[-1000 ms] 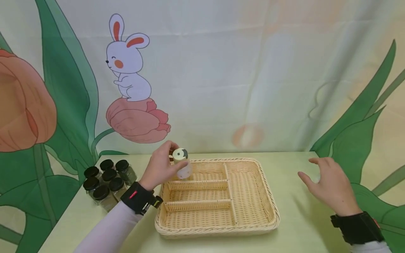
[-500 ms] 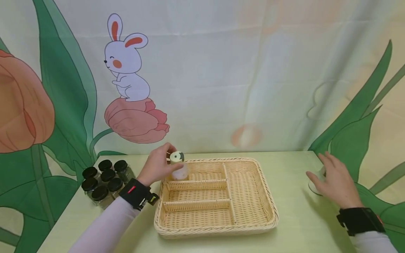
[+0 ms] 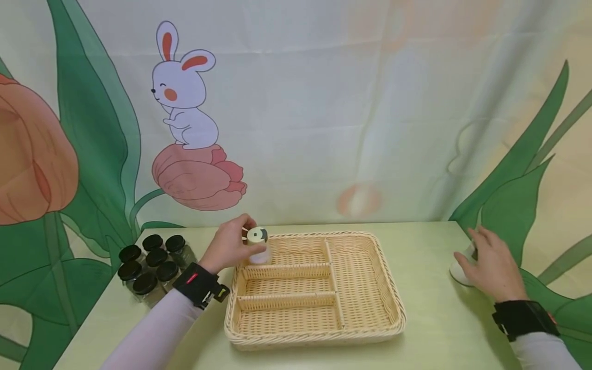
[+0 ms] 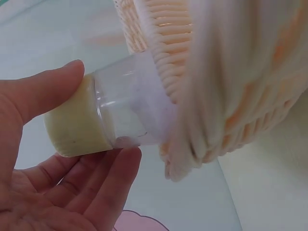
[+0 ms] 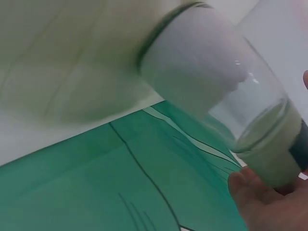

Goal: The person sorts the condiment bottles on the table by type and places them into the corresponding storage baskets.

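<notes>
My left hand grips a clear spice jar with a pale yellow lid and white contents. Thumb and fingers close round its lid in the left wrist view, where the jar's lower part is hidden behind the rim of the wicker basket. That jar stands at the left end of the basket's back compartment. At the right, my right hand reaches over a second spice jar, white inside with a pale lid. In the right wrist view its fingers are at the lid, while one fingertip stands apart from it.
Several glass jars with black lids stand grouped left of the basket, near my left forearm. Dividers split the basket into three short compartments and one long one on the right. A printed curtain hangs behind the table.
My left hand has lowered its jar slightly into the back compartment. My right hand has come down over the second jar, which now shows more beneath it.
</notes>
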A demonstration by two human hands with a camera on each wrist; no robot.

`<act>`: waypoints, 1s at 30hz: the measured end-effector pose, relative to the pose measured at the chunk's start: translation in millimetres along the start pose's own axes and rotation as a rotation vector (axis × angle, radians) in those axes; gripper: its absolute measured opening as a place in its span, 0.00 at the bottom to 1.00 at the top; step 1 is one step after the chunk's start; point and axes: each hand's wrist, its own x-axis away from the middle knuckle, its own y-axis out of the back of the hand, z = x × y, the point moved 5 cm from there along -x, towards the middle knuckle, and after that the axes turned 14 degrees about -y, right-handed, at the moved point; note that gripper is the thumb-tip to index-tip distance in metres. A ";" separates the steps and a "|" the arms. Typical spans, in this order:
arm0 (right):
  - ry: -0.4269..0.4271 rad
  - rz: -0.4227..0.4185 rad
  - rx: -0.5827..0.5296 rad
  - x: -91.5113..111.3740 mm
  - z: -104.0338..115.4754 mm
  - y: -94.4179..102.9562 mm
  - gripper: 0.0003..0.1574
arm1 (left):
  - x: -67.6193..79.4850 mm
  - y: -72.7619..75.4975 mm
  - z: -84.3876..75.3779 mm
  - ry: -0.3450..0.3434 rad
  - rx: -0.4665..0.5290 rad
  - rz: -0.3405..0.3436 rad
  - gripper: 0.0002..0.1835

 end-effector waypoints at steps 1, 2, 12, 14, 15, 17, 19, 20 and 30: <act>-0.004 -0.003 0.001 -0.1 -1.5 -0.6 0.46 | 0.3 -0.4 0.3 0.000 0.002 0.001 0.28; -0.008 -0.007 0.004 -0.2 -2.9 -1.1 0.46 | 0.7 -0.8 0.9 0.001 0.002 0.002 0.28; -0.072 0.012 0.023 3.2 -12.5 -6.3 0.48 | 4.2 -4.2 8.1 0.011 -0.006 0.014 0.28; -0.078 0.017 0.030 3.5 -13.4 -7.1 0.48 | 4.2 -4.1 8.8 0.013 -0.006 0.016 0.28; -0.078 0.019 0.033 3.4 -13.6 -7.3 0.48 | 4.3 -3.9 9.0 0.014 -0.005 0.017 0.29; -0.078 0.023 0.040 3.5 -14.3 -7.7 0.48 | 4.4 -3.5 9.0 0.019 -0.003 0.021 0.29; -0.075 0.024 0.044 3.7 -14.5 -7.7 0.47 | 5.0 -3.2 9.2 0.024 0.001 0.025 0.29; -0.072 0.024 0.045 3.8 -14.5 -7.5 0.47 | 5.2 -3.3 9.4 0.025 0.001 0.026 0.30; -0.074 0.037 0.035 5.3 -13.2 -6.0 0.45 | 6.6 -4.5 8.2 0.027 0.026 0.028 0.30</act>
